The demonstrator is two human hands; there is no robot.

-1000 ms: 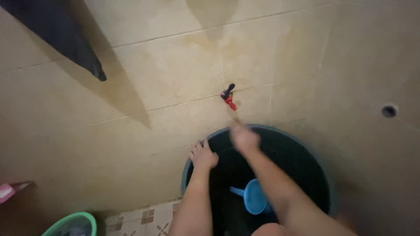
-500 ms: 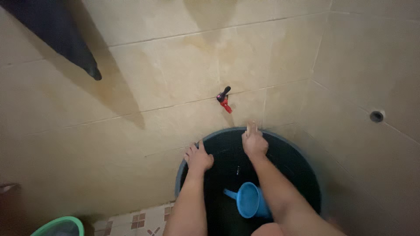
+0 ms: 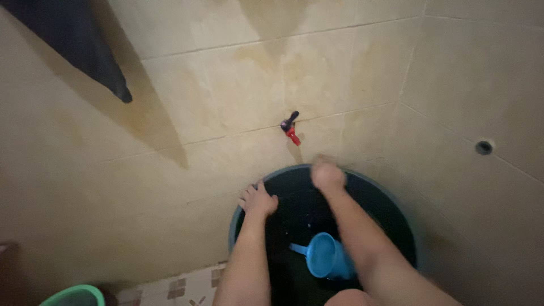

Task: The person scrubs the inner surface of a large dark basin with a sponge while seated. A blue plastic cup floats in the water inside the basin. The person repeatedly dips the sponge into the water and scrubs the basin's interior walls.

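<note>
A large dark round water barrel (image 3: 396,221) stands against the tiled wall in a corner. My left hand (image 3: 258,200) rests flat on its left rim with fingers spread. My right hand (image 3: 327,173) is blurred over the barrel's far rim, just below a red and black wall tap (image 3: 290,128); its fingers look bunched and hold nothing that I can see. A light blue plastic dipper (image 3: 324,255) floats inside the barrel between my forearms, its handle pointing left.
A dark cloth (image 3: 85,48) hangs at the upper left of the beige tiled wall. A green basin rim (image 3: 73,296) shows at the bottom left, next to patterned floor tiles (image 3: 181,286). A small round hole (image 3: 483,147) is in the right wall.
My right hand has drawn its fingers in and shifted slightly over the far rim, now blurred. The dipper has drifted a little. My left hand stays on the rim.
</note>
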